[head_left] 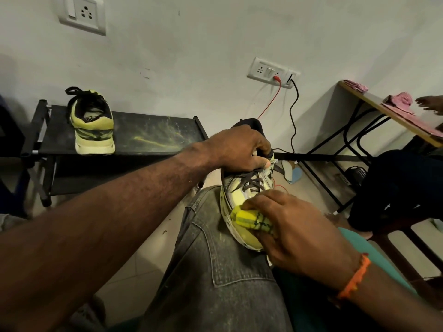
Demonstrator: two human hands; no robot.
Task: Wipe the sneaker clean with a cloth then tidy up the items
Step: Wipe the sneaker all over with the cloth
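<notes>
A yellow-green and grey sneaker (244, 188) rests toe-down on my grey-jeaned knee (220, 259). My left hand (239, 149) grips its collar and tongue at the top, just above the dark laces. My right hand (294, 233) holds a folded yellow cloth (251, 220) with dark checks and presses it against the sneaker's toe. The matching second sneaker (92, 125) stands heel toward me on the black shoe rack (153, 137) at the left.
The rack's top is streaked with yellow dust. A wall socket (273, 72) feeds a red and a black cable that hang down behind the sneaker. A wooden table (374, 104) with pink cloths stands at right; another person's hand (429, 104) and dark-clothed legs are there.
</notes>
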